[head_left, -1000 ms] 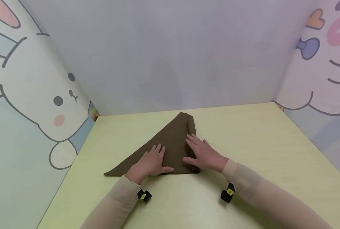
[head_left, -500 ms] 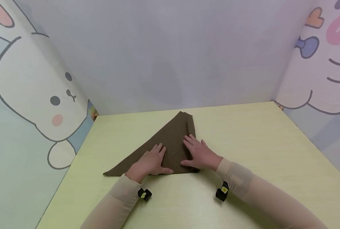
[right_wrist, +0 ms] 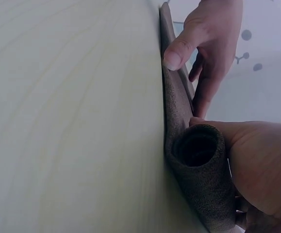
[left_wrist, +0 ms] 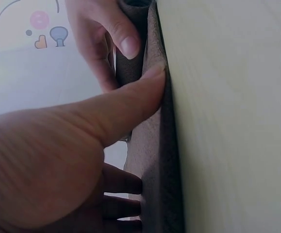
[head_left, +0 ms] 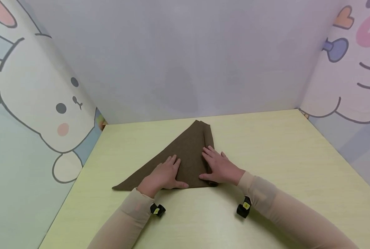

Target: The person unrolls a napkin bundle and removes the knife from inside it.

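Observation:
A brown cloth (head_left: 188, 148) lies on the table as a triangle, its long point to the left. Its right side is turned into a roll (head_left: 208, 138); the hollow end of this roll (right_wrist: 198, 148) shows in the right wrist view. My left hand (head_left: 163, 175) rests spread on the middle of the cloth, thumb along the near edge. Over the roll lies my right hand (head_left: 220, 166), fingers extended across it and thumb pointing left onto the flat cloth. In the left wrist view, the left thumb (left_wrist: 135, 97) presses the cloth's edge close to the other hand.
The pale wooden table (head_left: 281, 148) extends around the cloth on all sides. A plain grey wall (head_left: 185, 62) rises behind it. Side panels carry a cartoon rabbit (head_left: 44, 100) and a pink-snouted cartoon figure (head_left: 365, 62). Each wrist wears a small black camera (head_left: 243, 207).
The right hand shifts slightly left and then back right over the roll. The left hand and the cloth stay almost in place; the head view moves a little.

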`<state>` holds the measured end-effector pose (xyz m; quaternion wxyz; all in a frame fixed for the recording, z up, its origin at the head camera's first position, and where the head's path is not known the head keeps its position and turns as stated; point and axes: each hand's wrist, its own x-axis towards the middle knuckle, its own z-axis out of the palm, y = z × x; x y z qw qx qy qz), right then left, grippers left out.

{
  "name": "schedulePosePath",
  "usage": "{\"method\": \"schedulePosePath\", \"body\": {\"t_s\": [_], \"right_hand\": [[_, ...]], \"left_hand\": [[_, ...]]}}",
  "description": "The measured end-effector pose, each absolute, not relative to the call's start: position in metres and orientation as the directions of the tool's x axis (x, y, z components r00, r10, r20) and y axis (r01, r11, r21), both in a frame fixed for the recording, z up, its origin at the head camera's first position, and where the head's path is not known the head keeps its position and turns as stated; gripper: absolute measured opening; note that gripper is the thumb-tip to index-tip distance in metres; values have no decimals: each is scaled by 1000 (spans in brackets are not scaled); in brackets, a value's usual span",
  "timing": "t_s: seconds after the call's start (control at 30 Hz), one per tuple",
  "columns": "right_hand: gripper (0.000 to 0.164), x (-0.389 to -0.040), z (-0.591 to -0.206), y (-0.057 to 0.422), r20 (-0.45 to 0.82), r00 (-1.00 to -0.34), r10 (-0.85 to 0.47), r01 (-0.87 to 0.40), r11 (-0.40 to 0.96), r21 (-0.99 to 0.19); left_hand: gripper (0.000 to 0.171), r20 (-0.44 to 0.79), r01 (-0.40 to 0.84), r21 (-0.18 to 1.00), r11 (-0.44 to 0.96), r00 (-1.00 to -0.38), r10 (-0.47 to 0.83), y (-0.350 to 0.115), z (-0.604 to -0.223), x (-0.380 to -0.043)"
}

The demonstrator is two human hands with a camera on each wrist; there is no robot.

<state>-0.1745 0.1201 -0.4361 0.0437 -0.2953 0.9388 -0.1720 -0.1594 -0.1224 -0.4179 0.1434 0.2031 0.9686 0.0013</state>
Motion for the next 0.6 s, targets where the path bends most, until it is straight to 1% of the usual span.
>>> {"method": "schedulePosePath", "body": {"t_s": [0.6], "right_hand": [[91,-171,-436,133,19,-826,-563,-532,767,-359]], "left_hand": [[107,-287,384,53,922,-878,383,-120,-414,-155]]}}
